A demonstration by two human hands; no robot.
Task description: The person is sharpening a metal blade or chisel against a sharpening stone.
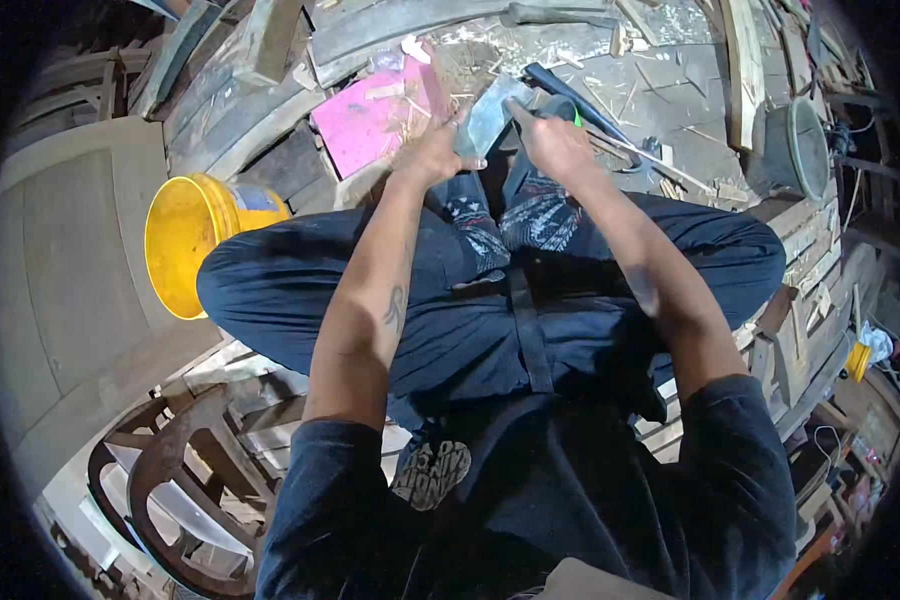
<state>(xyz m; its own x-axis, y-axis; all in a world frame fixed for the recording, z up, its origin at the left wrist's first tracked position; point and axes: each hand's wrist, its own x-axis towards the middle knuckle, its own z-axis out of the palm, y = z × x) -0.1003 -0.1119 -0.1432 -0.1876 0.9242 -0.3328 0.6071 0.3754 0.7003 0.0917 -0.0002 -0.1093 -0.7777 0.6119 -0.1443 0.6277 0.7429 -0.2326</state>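
A flat, pale blue-grey rectangular block (492,112) lies at a slant in front of my feet. My left hand (428,157) is closed at its near left edge, thumb pointing toward the right. On the other side, my right hand (558,150) is closed, with a small dark grey piece (516,110) showing at its fingers against the block. What that piece is, I cannot make out. A pink sheet (375,120) strewn with wood shavings lies left of the block. Just beyond my right hand is a dark blue bar-like tool (570,95).
A yellow bucket (185,245) lies tipped by my left knee. A grey-green bucket (808,150) leans at the right. Planks (740,75), shavings and thin sticks cover the boards ahead. A wooden panel door (85,250) stands left, a curved wooden chair frame (160,470) behind it.
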